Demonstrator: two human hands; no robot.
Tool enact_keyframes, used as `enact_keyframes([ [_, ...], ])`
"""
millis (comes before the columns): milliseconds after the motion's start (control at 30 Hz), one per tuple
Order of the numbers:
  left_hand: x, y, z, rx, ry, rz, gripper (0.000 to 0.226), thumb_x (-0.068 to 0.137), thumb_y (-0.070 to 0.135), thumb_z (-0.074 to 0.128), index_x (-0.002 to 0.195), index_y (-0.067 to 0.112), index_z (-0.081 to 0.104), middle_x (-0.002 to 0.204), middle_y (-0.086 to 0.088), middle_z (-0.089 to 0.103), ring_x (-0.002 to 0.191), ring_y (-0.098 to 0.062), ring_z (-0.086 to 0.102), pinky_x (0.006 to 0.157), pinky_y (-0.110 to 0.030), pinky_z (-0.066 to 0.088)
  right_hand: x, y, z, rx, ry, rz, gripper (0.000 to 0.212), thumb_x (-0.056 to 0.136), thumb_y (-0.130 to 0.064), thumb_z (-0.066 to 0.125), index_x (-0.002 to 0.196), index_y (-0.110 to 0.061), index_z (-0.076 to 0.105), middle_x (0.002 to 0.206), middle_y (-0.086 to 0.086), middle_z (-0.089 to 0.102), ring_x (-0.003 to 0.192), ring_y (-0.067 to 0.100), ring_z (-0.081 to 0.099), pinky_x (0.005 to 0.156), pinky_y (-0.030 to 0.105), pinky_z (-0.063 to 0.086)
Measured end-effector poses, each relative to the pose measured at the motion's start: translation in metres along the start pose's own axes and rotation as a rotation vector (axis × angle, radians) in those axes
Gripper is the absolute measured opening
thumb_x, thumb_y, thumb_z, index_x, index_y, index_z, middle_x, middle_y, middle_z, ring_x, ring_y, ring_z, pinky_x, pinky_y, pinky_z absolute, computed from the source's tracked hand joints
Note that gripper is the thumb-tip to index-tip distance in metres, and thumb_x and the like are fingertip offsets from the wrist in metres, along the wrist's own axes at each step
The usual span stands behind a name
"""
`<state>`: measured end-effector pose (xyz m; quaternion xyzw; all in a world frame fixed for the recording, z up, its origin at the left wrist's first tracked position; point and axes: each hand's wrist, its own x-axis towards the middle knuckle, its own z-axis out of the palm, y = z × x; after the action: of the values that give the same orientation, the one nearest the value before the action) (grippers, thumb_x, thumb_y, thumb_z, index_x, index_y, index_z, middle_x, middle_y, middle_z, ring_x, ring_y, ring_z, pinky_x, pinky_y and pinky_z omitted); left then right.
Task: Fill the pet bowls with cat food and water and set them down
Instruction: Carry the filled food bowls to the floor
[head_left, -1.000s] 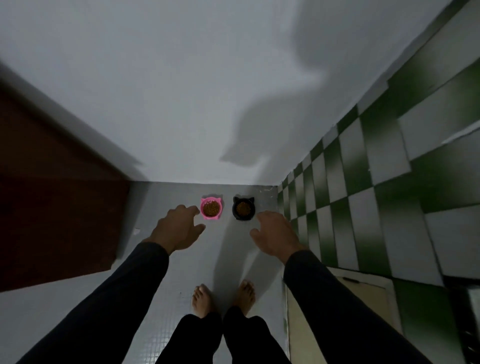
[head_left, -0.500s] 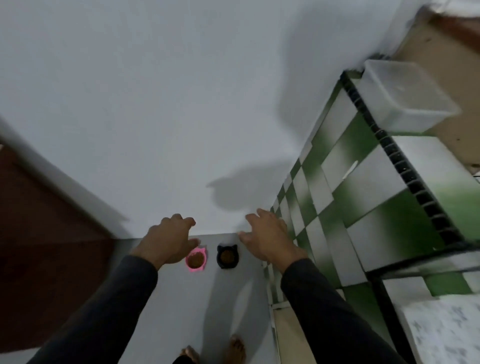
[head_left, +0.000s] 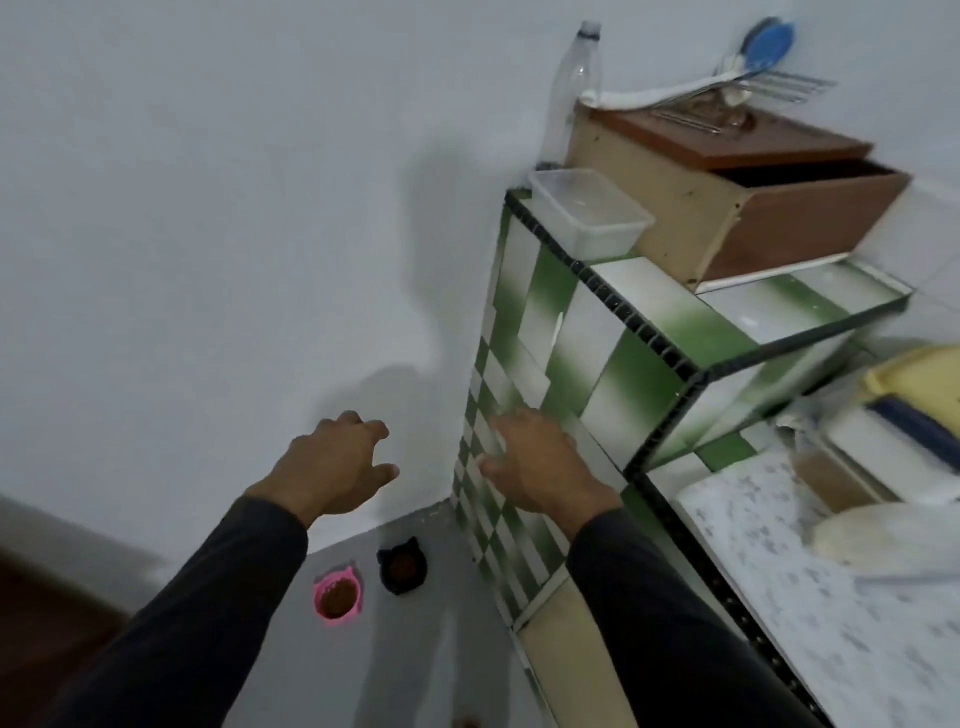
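While both dark-sleeved arms reach forward and down from the bottom edge, the plain white wall (head_left: 208, 234) fills most of the view beyond the fingertips. To the right of the right hand's fingers rises the green-and-white checkered tile counter (head_left: 644, 332) with its black beaded edging, its side face directly behind that hand. On top of it, well above both hands, sits a brown and cream wooden box (head_left: 727, 192), cutlery and a blue-headed utensil lying blurred across its lid. Just left of the box stand a clear rectangular plastic tub (head_left: 587, 208) and a clear plastic bottle (head_left: 569, 88).

Below the fingers lies the grey floor (head_left: 415, 649). The left hand (head_left: 332, 467) hangs palm down, wrist level, fingers loosely curled and slightly spread, thumb out to the right, holding nothing. The right hand (head_left: 540, 467) is also palm down, fingers slack and a little apart, empty; motion blur softens its fingertips against the tiles.

Beneath the gap between the two hands, the black cat-eared pet bowl (head_left: 402, 565) and, just beside it to the left, the pink cat-eared pet bowl (head_left: 337, 596) rest on the floor near the wall corner, each holding brown kibble. Pale and yellow items at the right edge are cut off and too smeared to identify.
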<state>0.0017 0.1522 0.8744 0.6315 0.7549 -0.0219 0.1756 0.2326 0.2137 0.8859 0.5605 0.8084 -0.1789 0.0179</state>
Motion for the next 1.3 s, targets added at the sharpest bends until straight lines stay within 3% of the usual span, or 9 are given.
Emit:
enact_keyframes([
  [300, -0.040, 0.023, 0.007, 0.090, 0.013, 0.265, 0.064, 0.101, 0.057, 0.050, 0.156, 0.028, 0.036, 0.155, -0.006, 0.042, 0.136, -0.028, 0.046, 0.111, -0.047, 0.044, -0.108, 0.001, 0.006, 0.000, 0.092, 0.228, 0.058, 0.098, -0.048, 0.052, 0.148, -0.019, 0.043, 0.150, 0.015, 0.039, 0.137, 0.035, 0.037, 0.115, 0.051, 0.035],
  [433, -0.065, 0.041, 0.021, 0.004, 0.038, 0.411, 0.058, 0.102, 0.052, 0.051, 0.154, 0.027, 0.040, 0.152, -0.005, 0.045, 0.135, -0.026, 0.045, 0.113, -0.045, 0.040, -0.162, 0.010, 0.017, 0.050, 0.132, 0.319, 0.054, 0.096, -0.048, 0.056, 0.142, -0.020, 0.048, 0.139, 0.012, 0.047, 0.130, 0.034, 0.043, 0.111, 0.050, 0.039],
  [633, -0.092, 0.080, 0.035, -0.063, 0.054, 0.599, 0.055, 0.098, 0.050, 0.059, 0.147, 0.027, 0.052, 0.142, -0.004, 0.053, 0.124, -0.026, 0.051, 0.106, -0.046, 0.046, -0.236, 0.035, 0.020, 0.036, 0.188, 0.481, 0.062, 0.098, -0.051, 0.054, 0.150, -0.021, 0.039, 0.154, 0.014, 0.038, 0.139, 0.035, 0.038, 0.116, 0.049, 0.035],
  [967, -0.166, 0.196, 0.072, 0.039, -0.022, 0.794, 0.055, 0.097, 0.048, 0.062, 0.146, 0.025, 0.052, 0.135, -0.001, 0.052, 0.118, -0.023, 0.054, 0.101, -0.044, 0.049, -0.380, 0.098, 0.036, 0.060, 0.235, 0.730, 0.063, 0.098, -0.054, 0.051, 0.151, -0.021, 0.039, 0.149, 0.011, 0.043, 0.134, 0.032, 0.042, 0.111, 0.045, 0.039],
  [1100, -0.218, 0.254, 0.096, 0.111, -0.042, 0.872, 0.056, 0.097, 0.052, 0.059, 0.147, 0.027, 0.049, 0.140, -0.002, 0.049, 0.126, -0.025, 0.049, 0.103, -0.045, 0.047, -0.461, 0.126, 0.051, 0.085, 0.266, 0.821, 0.059, 0.098, -0.053, 0.052, 0.146, -0.020, 0.044, 0.143, 0.011, 0.047, 0.129, 0.032, 0.046, 0.108, 0.045, 0.041],
  [1300, -0.315, 0.335, 0.147, 0.139, -0.037, 1.002, 0.061, 0.099, 0.051, 0.057, 0.153, 0.027, 0.042, 0.153, -0.001, 0.043, 0.136, -0.025, 0.045, 0.110, -0.044, 0.042, -0.592, 0.169, 0.076, 0.123, 0.308, 0.952, 0.063, 0.097, -0.053, 0.053, 0.150, -0.020, 0.040, 0.150, 0.012, 0.042, 0.134, 0.032, 0.042, 0.111, 0.045, 0.039],
])
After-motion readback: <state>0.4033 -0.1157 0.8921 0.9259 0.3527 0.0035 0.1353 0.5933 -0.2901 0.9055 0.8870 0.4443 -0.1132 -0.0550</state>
